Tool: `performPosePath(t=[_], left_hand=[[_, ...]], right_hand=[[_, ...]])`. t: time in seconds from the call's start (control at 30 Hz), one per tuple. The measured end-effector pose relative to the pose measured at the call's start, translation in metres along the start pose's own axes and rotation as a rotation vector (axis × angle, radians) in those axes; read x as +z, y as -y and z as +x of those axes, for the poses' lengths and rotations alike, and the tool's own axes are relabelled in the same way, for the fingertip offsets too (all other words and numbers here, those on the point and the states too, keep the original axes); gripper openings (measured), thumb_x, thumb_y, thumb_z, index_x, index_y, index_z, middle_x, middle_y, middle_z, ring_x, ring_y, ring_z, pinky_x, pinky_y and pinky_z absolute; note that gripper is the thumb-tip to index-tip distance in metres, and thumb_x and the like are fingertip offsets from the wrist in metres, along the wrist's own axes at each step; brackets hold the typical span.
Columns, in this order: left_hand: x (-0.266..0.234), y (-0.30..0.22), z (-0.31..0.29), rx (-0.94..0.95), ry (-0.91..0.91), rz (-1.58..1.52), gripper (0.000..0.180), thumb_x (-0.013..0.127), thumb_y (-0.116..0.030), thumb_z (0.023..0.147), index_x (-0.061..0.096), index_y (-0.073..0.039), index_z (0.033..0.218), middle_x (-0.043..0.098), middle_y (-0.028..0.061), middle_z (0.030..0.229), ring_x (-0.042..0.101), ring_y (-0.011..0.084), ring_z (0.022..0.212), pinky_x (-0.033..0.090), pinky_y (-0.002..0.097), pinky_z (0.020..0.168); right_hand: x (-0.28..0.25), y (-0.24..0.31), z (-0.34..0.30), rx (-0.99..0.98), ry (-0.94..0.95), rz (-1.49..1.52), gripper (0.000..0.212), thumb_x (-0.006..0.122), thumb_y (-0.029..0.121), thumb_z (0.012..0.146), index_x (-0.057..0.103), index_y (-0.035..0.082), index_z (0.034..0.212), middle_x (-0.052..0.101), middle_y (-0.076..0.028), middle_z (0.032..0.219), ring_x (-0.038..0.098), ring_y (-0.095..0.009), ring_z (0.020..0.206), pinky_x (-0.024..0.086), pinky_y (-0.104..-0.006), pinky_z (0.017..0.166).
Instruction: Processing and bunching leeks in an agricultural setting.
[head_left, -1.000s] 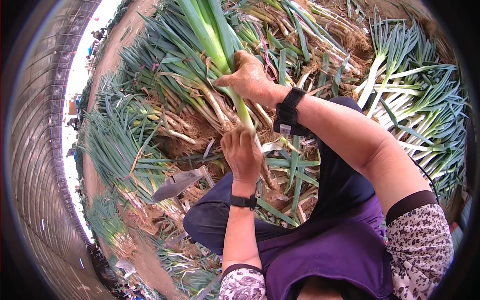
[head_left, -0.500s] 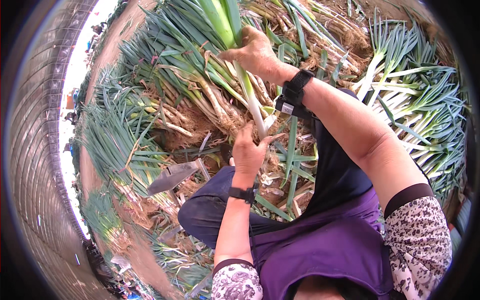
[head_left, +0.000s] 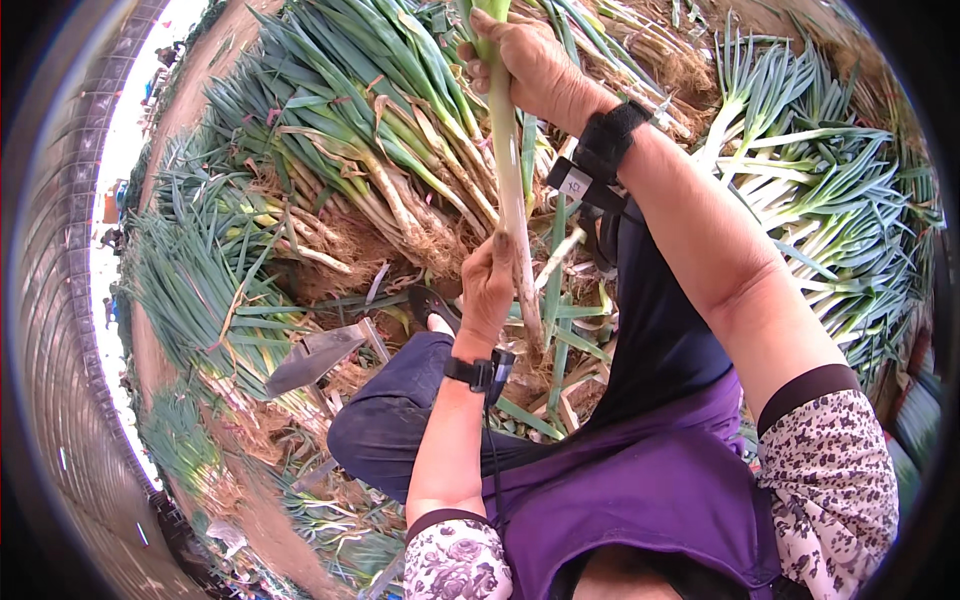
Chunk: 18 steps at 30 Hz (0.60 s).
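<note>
A long green onion (head_left: 510, 170) stands nearly upright in front of me, its pale shaft ending in a brownish root end low between my legs. My right hand (head_left: 535, 70) is wrapped round its upper part, where the white turns green. Lower down, my left hand (head_left: 488, 285) is closed on the shaft, thumb and fingers pressed against it. Behind lies a large heap of untrimmed green onions (head_left: 400, 190) with tan dry skins and hairy roots. To my right, cleaned green onions (head_left: 790, 240) with bright white shafts are piled up.
A flat metal piece (head_left: 318, 360) on a stand is beside my left knee. Peeled leaves and scraps (head_left: 575, 330) litter the ground between my legs. More green onions (head_left: 190, 290) lie along the left, beside a dirt path (head_left: 160, 340) and a curved ribbed wall (head_left: 70, 330).
My right hand has shifted up along the green onion, and its lower shaft and root end now show below my left hand. The view has shifted slightly.
</note>
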<state>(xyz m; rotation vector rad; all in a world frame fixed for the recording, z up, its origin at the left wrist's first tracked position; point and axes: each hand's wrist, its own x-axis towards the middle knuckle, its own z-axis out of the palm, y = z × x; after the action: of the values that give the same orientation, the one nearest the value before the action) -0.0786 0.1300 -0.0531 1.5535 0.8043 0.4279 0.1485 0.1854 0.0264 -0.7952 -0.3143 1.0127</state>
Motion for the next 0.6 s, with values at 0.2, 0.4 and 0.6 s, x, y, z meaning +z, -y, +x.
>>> performPosePath(t=[0.2,0.4,0.6], left_hand=[[-0.017,0.079,-0.067,0.110,-0.005,0.485,0.028,0.057,-0.023,0.086,0.058,-0.002,0.067,0.059,0.0087,0.064,0.055,0.0195,0.054,0.043,0.0295,0.054],[-0.037,0.061,-0.078,-0.126,0.483,1.560,0.025,0.055,-0.024,0.084,0.066,-0.002,0.078,0.066,0.0161,0.080,0.065,0.0310,0.079,0.051,0.0401,0.076],[-0.012,-0.002,-0.049,0.013,-0.073,0.097,0.040,0.062,-0.036,0.087,0.061,-0.004,0.111,0.068,0.0096,0.093,0.064,0.0190,0.086,0.051,0.0297,0.077]], right_hand=[[-0.016,0.016,0.009,0.033,-0.058,-0.012,0.024,0.055,0.025,0.092,0.053,0.002,0.098,0.055,-0.010,0.067,0.047,-0.018,0.046,0.040,-0.0317,0.042],[-0.013,-0.002,0.004,0.052,0.078,0.130,0.015,0.054,0.018,0.092,0.048,0.004,0.092,0.053,-0.010,0.072,0.046,-0.015,0.052,0.040,-0.0314,0.045],[0.003,-0.005,-0.003,0.034,-0.023,0.036,0.014,0.053,0.018,0.092,0.047,0.006,0.092,0.053,-0.012,0.074,0.045,-0.014,0.052,0.040,-0.0312,0.045]])
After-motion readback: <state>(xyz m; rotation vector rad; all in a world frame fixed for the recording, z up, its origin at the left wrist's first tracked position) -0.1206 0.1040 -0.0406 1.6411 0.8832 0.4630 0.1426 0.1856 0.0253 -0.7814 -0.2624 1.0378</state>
